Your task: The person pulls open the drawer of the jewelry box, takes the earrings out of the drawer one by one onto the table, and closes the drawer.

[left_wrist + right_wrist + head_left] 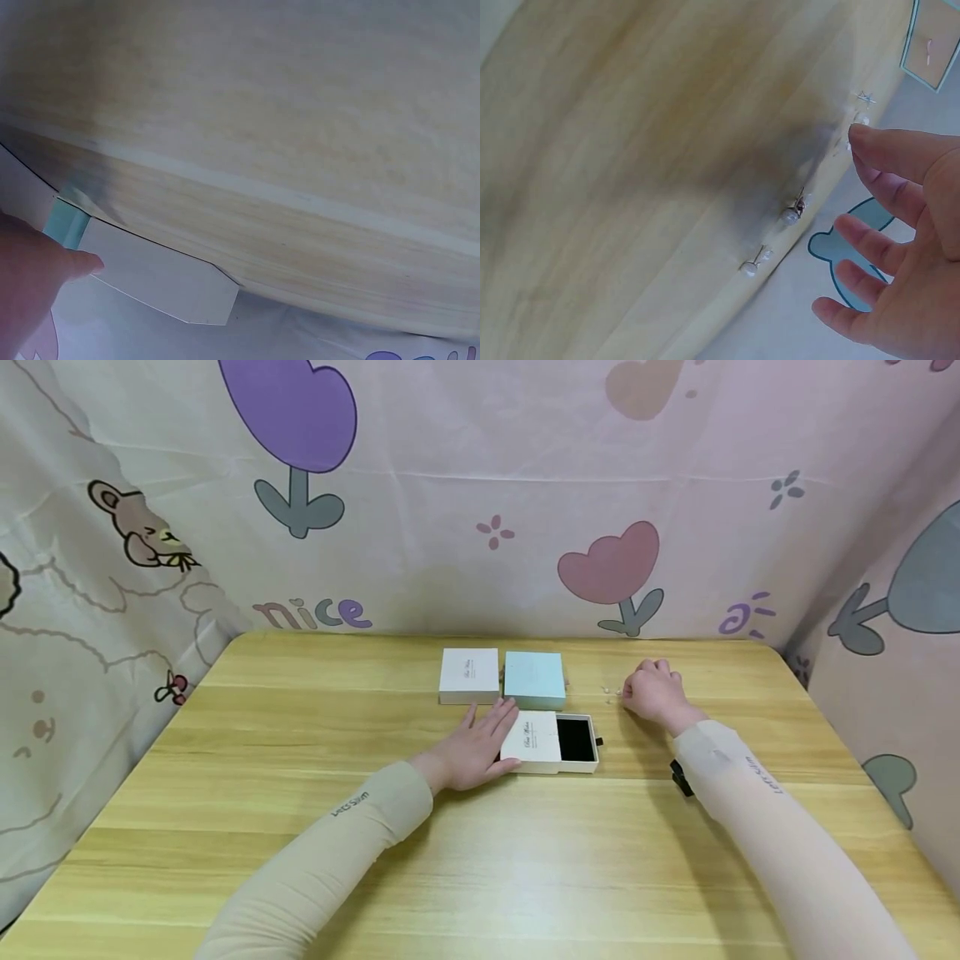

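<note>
My left hand [474,747] lies with straight fingers on the sleeve of a white drawer box [528,739]; its thumb [84,264] touches the box's side. That box's drawer [576,741] sticks out to the right and shows a black lining. To the right, my right hand [656,695] is low over the table, its thumb and index finger pinching a small pearl earring [861,118] with a star-shaped part. Its other fingers are spread and loosely bent. More pearl earrings [790,216] lie on the wood beside the hand.
Behind the drawer box stand a closed white box [469,677] and a light blue box [534,680], side by side. The wooden table [300,710] meets a patterned curtain [450,527] at its back edge. A black strap piece [681,778] shows at the right wrist.
</note>
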`<state>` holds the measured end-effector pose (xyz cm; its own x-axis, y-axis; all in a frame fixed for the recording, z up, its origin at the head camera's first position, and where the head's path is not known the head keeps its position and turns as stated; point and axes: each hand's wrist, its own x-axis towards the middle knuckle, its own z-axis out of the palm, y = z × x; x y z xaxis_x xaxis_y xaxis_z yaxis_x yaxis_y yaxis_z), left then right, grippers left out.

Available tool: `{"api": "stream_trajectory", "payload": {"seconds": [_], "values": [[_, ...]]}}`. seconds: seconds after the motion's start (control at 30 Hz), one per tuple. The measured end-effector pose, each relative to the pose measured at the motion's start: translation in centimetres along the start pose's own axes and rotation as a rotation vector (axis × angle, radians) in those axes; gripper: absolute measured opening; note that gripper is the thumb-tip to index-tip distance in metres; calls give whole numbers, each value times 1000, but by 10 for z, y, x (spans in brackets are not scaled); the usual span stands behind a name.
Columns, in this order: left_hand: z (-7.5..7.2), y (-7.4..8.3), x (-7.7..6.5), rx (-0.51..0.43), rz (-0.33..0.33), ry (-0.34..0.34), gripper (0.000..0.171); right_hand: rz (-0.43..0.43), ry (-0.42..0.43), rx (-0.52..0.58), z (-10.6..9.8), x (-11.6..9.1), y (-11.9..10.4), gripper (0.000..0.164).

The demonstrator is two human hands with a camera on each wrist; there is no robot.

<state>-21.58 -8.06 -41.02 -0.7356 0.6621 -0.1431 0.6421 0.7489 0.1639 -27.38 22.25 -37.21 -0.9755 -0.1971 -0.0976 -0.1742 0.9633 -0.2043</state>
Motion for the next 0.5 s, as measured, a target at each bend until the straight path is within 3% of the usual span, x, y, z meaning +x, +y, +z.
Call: {"api": "stream_trajectory", "payload": {"seconds": [0.5], "values": [[0, 0, 0, 6, -2, -2, 78, 8, -3, -14, 6, 2, 4, 11]]}}
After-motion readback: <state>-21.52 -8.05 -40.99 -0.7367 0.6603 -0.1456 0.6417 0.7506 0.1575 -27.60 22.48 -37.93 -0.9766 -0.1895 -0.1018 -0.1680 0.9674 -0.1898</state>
